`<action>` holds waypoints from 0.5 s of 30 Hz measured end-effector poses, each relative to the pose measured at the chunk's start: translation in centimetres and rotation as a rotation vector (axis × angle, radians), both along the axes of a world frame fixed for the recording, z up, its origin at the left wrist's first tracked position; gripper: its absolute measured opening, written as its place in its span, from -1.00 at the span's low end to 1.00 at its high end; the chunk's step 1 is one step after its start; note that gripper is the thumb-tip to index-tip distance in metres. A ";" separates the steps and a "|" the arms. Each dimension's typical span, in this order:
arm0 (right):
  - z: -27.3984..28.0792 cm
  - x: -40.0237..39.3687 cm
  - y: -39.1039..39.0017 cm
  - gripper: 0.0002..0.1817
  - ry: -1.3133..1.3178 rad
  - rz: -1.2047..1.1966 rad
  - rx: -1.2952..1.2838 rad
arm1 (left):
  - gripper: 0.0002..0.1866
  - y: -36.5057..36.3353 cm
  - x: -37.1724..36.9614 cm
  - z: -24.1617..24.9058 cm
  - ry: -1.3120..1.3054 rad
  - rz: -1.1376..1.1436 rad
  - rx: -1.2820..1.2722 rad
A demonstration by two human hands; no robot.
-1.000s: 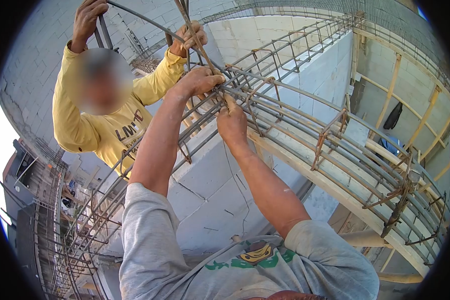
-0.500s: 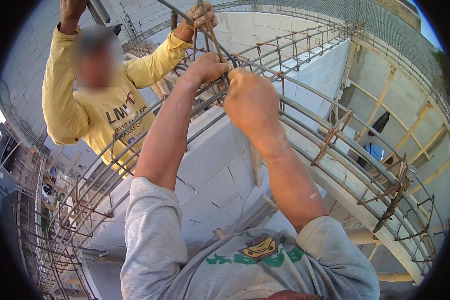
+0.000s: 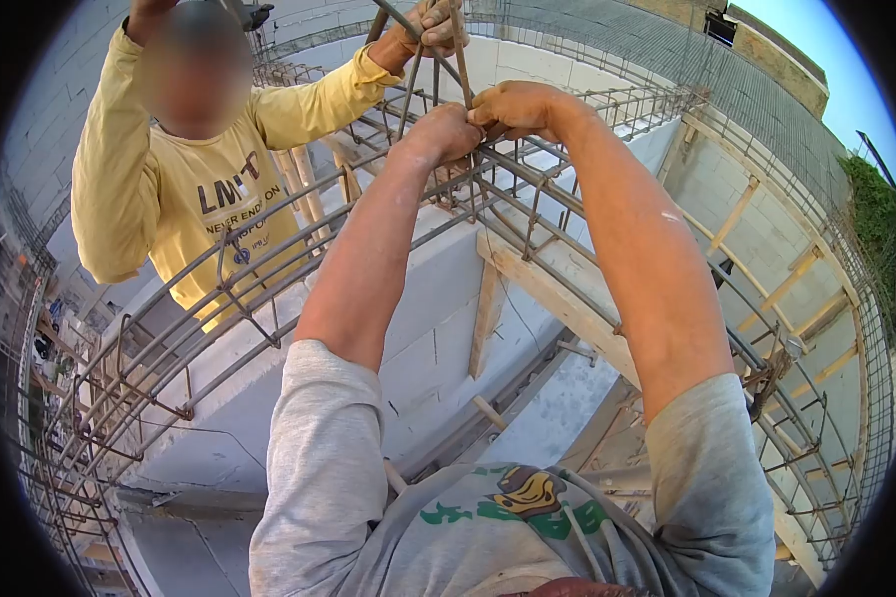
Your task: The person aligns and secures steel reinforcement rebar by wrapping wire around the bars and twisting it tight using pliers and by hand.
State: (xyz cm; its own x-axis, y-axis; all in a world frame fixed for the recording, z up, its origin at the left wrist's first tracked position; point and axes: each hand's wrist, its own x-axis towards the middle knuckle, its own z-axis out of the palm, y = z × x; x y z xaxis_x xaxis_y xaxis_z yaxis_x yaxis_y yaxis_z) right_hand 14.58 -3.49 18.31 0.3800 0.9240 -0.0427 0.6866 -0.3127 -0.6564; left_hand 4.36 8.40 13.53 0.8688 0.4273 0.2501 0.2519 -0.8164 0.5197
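My left hand is closed at a joint of the rebar cage, against the foot of a slanting steel bar. Beside it, my right hand has its fingers bent and pinched together at the same joint. Whatever lies between my fingers is hidden. A thin wire hangs just below both hands. The rebar cage runs from lower left, under my hands, and on to the right. A co-worker's hand grips the bars above mine.
A co-worker in a yellow shirt stands across the cage at left. White block walls lie beneath it. A wooden board runs below the right-hand bars. Timber braces and a corrugated roof are at right.
My right hand has turned from a raised fist to a lower-angled pinch beside my left. The view has shifted, showing more sky at right. The co-worker's hand still grips the bars.
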 end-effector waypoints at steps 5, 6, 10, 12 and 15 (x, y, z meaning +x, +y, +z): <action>-0.3 -0.1 -1.4 -0.42 0.070 0.019 0.099 | -0.58 0.6 0.3 -0.4 -0.063 -0.081 0.046; -0.1 -0.5 -1.4 -0.41 0.041 -0.023 0.126 | -0.58 0.9 0.7 -0.8 -0.058 -0.071 0.050; 0.2 -1.4 0.6 -0.35 -0.444 -0.161 0.254 | -0.56 1.0 1.1 -0.1 0.027 -0.038 0.090; -0.9 -1.2 1.2 -0.40 -0.504 -0.211 0.379 | -0.57 0.8 0.9 -0.1 0.063 -0.056 0.148; -0.9 -1.5 1.4 -0.47 -0.532 -0.250 0.391 | -0.62 0.6 0.4 0.4 0.047 -0.091 0.159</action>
State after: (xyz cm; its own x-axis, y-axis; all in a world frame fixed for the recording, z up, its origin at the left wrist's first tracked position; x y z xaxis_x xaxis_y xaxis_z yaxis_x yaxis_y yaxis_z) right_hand 13.05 -2.11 17.39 0.4600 0.7160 0.5251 0.8839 -0.3128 -0.3477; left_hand 4.73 8.96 13.95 0.9144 0.3048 0.2664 0.1944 -0.9079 0.3714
